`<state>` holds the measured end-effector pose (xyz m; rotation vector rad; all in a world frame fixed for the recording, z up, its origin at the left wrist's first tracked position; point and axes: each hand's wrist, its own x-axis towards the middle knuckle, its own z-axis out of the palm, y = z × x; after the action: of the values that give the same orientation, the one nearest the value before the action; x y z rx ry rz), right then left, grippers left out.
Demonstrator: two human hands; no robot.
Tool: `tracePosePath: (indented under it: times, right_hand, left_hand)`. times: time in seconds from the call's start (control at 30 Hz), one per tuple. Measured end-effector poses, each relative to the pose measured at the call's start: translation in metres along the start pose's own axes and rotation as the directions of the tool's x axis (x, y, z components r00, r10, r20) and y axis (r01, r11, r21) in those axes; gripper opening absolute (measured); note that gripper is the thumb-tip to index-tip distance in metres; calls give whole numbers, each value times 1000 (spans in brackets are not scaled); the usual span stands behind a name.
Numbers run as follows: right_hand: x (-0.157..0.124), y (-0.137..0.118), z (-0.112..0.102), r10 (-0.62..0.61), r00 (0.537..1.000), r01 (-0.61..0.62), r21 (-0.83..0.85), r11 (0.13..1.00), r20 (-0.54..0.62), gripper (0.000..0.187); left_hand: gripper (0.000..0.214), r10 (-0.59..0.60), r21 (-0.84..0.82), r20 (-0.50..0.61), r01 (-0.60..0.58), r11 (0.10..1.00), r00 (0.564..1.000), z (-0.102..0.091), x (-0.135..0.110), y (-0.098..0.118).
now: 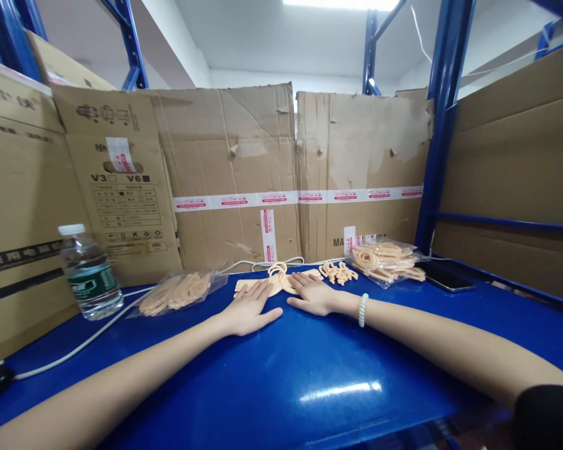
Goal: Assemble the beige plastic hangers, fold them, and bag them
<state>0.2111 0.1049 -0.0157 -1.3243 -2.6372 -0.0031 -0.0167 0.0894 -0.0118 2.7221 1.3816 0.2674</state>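
My left hand (pixel 249 307) lies flat and open, palm down, on the blue table (pixel 281 375). Its fingertips touch a flat peach-coloured plastic piece (pixel 244 285). My right hand (pixel 313 294) also rests flat and open beside it, fingers pointing left, over peach-coloured rings and parts (pixel 279 271). A white bead bracelet (pixel 363 309) circles my right wrist. Neither hand grips anything.
A clear bag of peach parts (pixel 178 292) lies to the left, with a water bottle (pixel 89 273) beyond it. Loose peach pieces (pixel 338 272) and a fuller bag (pixel 387 260) sit at right, near a dark phone (pixel 446 278). Cardboard walls (pixel 244 175) enclose the table. A white cable (pixel 75 347) runs along the left.
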Motion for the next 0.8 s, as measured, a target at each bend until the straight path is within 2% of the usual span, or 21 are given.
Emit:
tracePosePath:
  times: [0.1,0.17,0.33,0.53,0.7,0.8]
  right_hand:
    - [-3,-1,2,-1,997,0,-12,1000,-77,78]
    - [-7,-3,1,9,985,-17,-44,999,-175,72]
    - [-18,-8,-15,-86,907,0,-205,979,-413,52]
    - [-27,6,-42,-158,836,-30,-332,943,-525,47]
    - [-27,26,-51,-176,749,-89,-360,929,-639,44]
    - [-26,29,-54,-173,728,-112,-365,924,-663,43]
  left_hand:
    - [82,1,15,-42,0,1000,999,2,-1,0]
    - [80,-19,17,-76,20,1000,997,3,-2,1]
    - [66,11,47,-215,-1,999,976,1,-8,6]
    - [45,124,61,-328,-110,992,936,-1,-13,7]
    - [30,150,93,-369,-125,988,917,3,-11,5]
    - [25,161,89,-368,-138,986,916,4,-11,4]
